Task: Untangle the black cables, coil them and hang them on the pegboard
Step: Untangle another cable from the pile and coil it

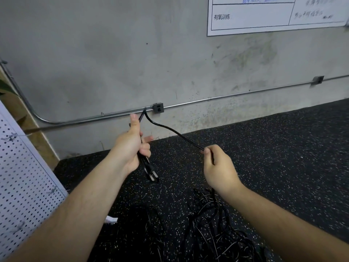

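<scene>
left hand [132, 146] grips black cable [175, 132] — plug [152, 173] pointing down — right hand [219, 167] pinches it

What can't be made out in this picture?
Head view:
- the cable pile: black on the dark speckled floor, count unclear.
- the pegboard: cut off by the left edge.
- the wall chart: cut off by the top edge, handwriting blurred.
- the cable inside the left hand: hidden by its fingers.
</scene>
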